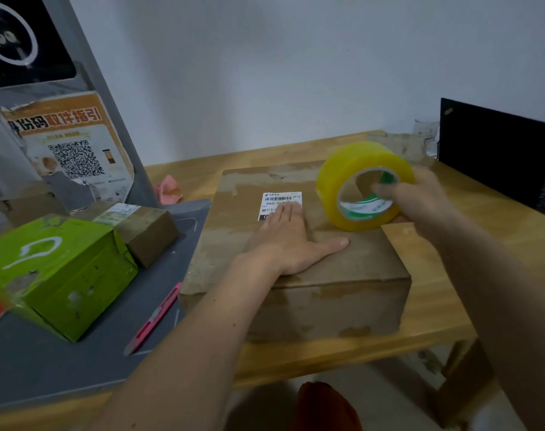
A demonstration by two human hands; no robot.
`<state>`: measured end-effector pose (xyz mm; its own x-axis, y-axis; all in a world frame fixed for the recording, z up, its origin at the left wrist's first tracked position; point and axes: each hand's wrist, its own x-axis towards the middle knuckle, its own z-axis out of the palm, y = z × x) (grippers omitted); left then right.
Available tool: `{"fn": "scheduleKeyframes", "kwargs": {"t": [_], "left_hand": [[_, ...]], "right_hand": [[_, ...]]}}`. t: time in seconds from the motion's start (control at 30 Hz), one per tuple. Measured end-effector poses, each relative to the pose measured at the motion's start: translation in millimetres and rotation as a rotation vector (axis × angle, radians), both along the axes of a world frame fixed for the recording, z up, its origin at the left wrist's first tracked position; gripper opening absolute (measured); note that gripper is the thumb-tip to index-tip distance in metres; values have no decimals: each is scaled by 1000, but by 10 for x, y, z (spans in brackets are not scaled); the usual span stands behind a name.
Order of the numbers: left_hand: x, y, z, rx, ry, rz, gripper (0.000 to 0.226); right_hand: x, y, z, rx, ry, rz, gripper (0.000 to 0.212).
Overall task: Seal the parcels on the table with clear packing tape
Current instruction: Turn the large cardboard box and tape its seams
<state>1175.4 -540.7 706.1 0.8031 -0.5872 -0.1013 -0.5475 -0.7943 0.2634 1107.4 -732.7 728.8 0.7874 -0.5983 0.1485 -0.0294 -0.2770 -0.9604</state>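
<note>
A large brown cardboard parcel [342, 265] lies on the wooden table [451, 293] in the middle of the view, with a white barcode label [277, 199] on its top. My left hand [291, 241] presses flat on the parcel's top, fingers straight and partly over the label. My right hand [420, 197] grips a big yellowish roll of clear packing tape [361, 185], fingers hooked through its core, holding it at the parcel's far right top. A green box [60, 275] and a small brown box [150, 231] sit to the left.
A grey mat [63, 362] covers the table's left part, with a pink box cutter [156, 317] lying on it. A grey stand with a QR-code poster [72, 150] rises at the back left. A black laptop [495, 150] stands at the back right. A pink cloth [168, 189] lies behind the parcel.
</note>
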Motion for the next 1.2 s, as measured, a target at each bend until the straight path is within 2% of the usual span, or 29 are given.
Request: {"fn": "scheduleKeyframes", "kwargs": {"t": [0.17, 0.27, 0.3, 0.37, 0.47, 0.53, 0.6, 0.7, 0.73, 0.83, 0.97, 1.1, 1.2], "left_hand": [[-21, -5, 23, 38, -3, 4, 115], [-44, -62, 57, 96, 15, 17, 113], [-60, -113, 75, 115, 28, 26, 112], [-99, -225, 93, 127, 19, 42, 111], [-126, -307, 29, 81, -39, -2, 108], [-104, -287, 2, 85, -44, -8, 108], [-96, -273, 8, 88, -34, 2, 109], [-111, -280, 22, 85, -28, 12, 109], [-113, -283, 24, 91, -24, 15, 109], [-121, -285, 43, 107, -4, 5, 108], [-5, -24, 210, -105, 119, 65, 88], [229, 526, 102, 137, 17, 366, 97], [256, 731, 30, 75, 52, 411, 93]], "right_hand": [[-20, -128, -209, 274, -171, -124, 11], [48, -38, -421, 495, -139, -22, 44], [56, -25, -451, 495, -126, -9, 46], [61, -34, -423, 459, -125, -66, 36], [39, -148, -296, 377, -148, -108, 11], [8, -247, -265, 339, -181, -129, 13], [-29, -391, -371, 397, -212, -162, 10], [-58, -640, -724, 598, -176, -179, 48], [-71, -695, -850, 629, -154, -183, 51], [-110, -688, -1089, 679, -97, -168, 50], [-158, -649, -1133, 723, -99, -178, 52], [-178, -576, -1045, 748, -119, -198, 46], [-149, -393, -981, 806, -139, -224, 44]]}}
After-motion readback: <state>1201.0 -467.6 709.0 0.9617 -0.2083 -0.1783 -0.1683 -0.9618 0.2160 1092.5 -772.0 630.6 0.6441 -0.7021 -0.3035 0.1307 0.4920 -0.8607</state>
